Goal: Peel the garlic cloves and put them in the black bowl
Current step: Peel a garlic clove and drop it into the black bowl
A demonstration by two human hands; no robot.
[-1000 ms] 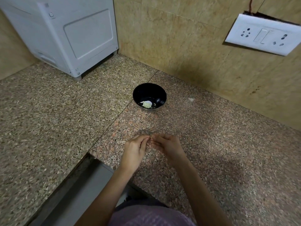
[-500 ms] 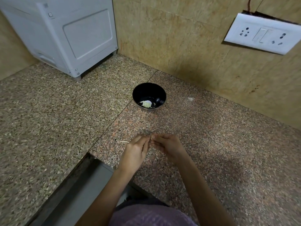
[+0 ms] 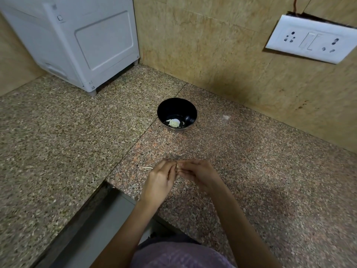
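Left hand [image 3: 160, 180] and right hand [image 3: 199, 173] pinch a garlic clove [image 3: 177, 167] between their fingertips, both grips narrow

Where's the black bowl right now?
In the head view the black bowl sits on the counter near the middle, beyond the left hand and right hand.

A single view looks from the person's head, forward and steeply down onto a speckled brown granite counter [image 3: 58, 151]. A small round black bowl [image 3: 176, 107] sits near mid-frame. The left hand [image 3: 160, 178] and right hand [image 3: 199, 173] are on the camera's side of the bowl, close below the lens. A beige tiled wall [image 3: 212, 45] rises beyond the bowl. The wide lens bends the edges of the frame.
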